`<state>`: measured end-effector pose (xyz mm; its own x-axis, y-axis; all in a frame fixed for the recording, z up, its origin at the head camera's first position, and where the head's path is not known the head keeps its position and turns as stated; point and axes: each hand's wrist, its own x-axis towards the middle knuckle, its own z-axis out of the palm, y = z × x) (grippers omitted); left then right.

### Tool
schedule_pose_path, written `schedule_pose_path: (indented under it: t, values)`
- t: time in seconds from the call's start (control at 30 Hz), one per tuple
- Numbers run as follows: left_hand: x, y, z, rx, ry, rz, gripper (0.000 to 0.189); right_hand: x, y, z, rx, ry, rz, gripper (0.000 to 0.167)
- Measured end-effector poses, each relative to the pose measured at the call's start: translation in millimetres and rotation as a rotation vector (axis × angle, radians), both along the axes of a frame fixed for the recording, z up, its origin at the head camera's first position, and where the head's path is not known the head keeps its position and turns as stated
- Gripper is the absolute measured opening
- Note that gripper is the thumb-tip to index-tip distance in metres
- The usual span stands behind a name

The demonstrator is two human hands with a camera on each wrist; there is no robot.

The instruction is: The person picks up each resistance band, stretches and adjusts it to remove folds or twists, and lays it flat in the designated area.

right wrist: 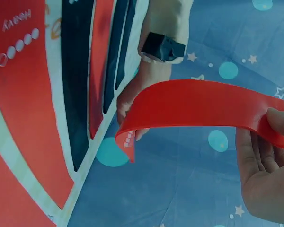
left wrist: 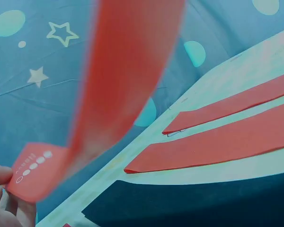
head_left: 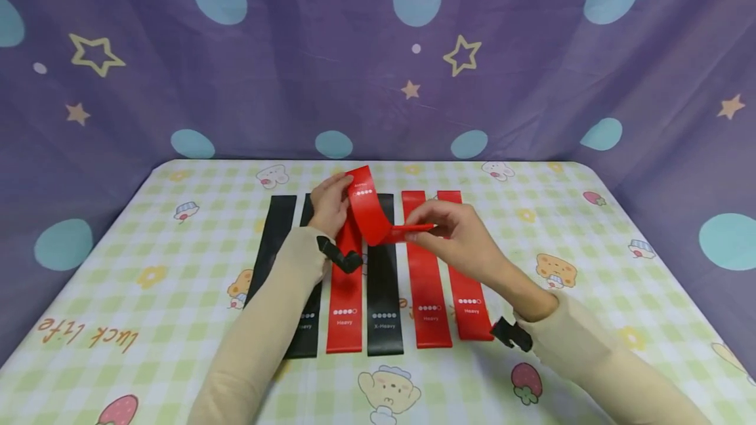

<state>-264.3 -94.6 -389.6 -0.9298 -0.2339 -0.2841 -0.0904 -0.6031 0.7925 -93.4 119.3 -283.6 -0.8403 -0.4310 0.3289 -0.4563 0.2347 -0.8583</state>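
A red resistance band with white dots and lettering is held up above the table between both hands. My left hand pinches its lettered end, thumb and fingers gripping the edge in the left wrist view. At the opposite end my right hand pinches the band between thumb and fingers, and the strip sags in a curve between them. Under the hands lie a red band marked Heavy and a black band marked X-Heavy. My left forearm partly covers another black band.
A further black band lies at the left of the row. Two red bands, one nearer the middle and one at the right end, lie flat. The checked tablecloth meets a purple curtain behind.
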Motion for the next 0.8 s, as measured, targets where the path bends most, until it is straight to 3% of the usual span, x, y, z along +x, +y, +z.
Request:
schedule_pose_path:
  t: [0.03, 0.07, 0.2, 0.43, 0.57, 0.8]
  values:
    - [2.8, 1.6, 2.2, -0.045, -0.011, 0.017, 0.029, 1.4, 0, -1.5, 0.014, 0.002, 0.011, 0.013]
    - [10.5, 4.1, 12.1, -0.096, -0.061, 0.042, 0.031, 2.8, -1, -3.0, 0.029, 0.003, 0.020, 0.013]
    - [23.4, 4.7, 28.2, -0.168, -0.062, 0.041, 0.035, 9.3, 1, -10.2, 0.082, -0.007, 0.050, 0.012]
    - [20.6, -1.1, 36.0, -0.181, -0.008, 0.066, 0.036, 22.7, 13, -30.1, 0.155, -0.030, 0.054, 0.014]
    - [20.9, -7.5, 39.2, -0.190, 0.000, 0.086, 0.033, 27.0, 26, -40.3, 0.182, -0.015, 0.011, 0.018]
    - [21.8, -18.0, 42.1, -0.214, -0.029, 0.093, 0.030, 20.8, 52, -60.0, 0.211, 0.151, -0.153, 0.024]
